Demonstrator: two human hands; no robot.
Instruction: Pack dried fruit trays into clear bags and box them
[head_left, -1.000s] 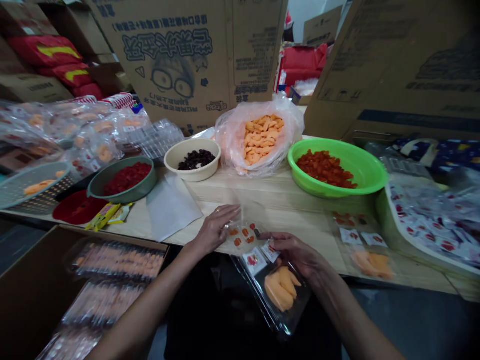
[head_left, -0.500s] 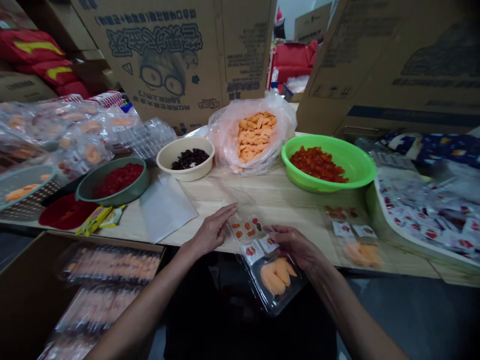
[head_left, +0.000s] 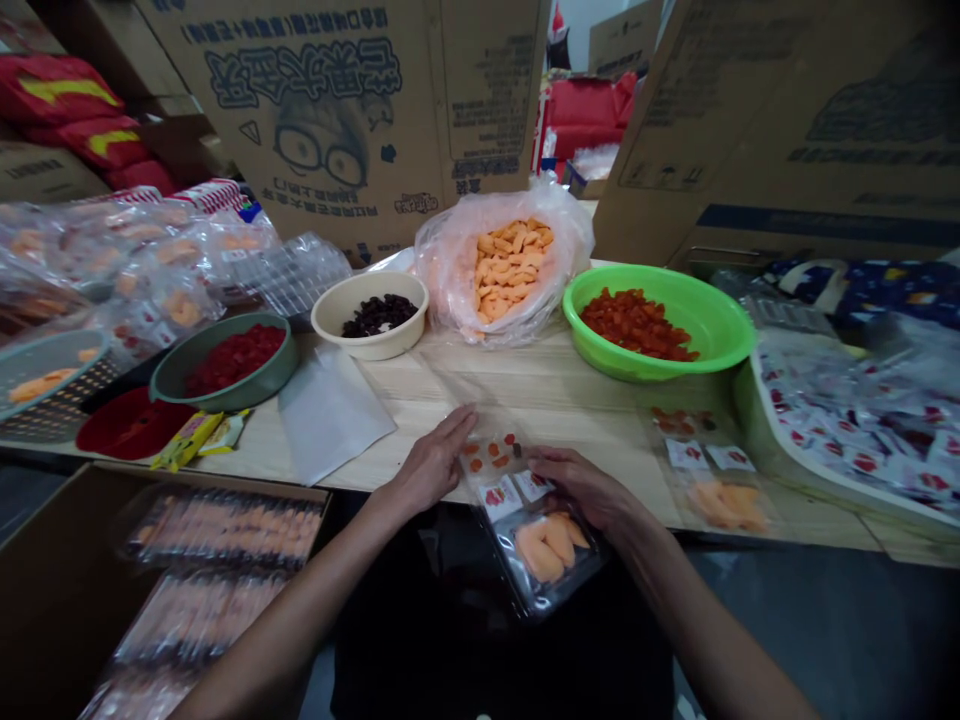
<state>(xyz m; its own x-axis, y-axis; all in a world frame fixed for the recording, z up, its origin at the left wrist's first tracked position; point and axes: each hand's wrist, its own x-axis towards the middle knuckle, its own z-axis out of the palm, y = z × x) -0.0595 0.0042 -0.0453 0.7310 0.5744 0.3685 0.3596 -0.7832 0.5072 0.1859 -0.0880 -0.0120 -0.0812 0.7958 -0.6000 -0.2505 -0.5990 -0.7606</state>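
A clear plastic snack tray (head_left: 529,520) lies at the near edge of the wooden table (head_left: 555,395), half over the edge. It holds orange fruit slices, small red-and-white sachets and a few small red pieces. My left hand (head_left: 431,465) rests with fingers stretched flat against the tray's far left corner. My right hand (head_left: 581,485) grips the tray's right side, fingers curled over it.
A second filled tray (head_left: 709,470) lies to the right. Behind stand a green basin of red fruit (head_left: 660,320), a bag of orange pieces (head_left: 510,265), a cream bowl of dark fruit (head_left: 371,315), a grey-green bowl (head_left: 225,365) and cardboard boxes (head_left: 352,110). A box of packed trays (head_left: 217,560) sits lower left.
The tray has been pulled a little up onto the table and turned flatter. My left fingers have stretched out along its corner.
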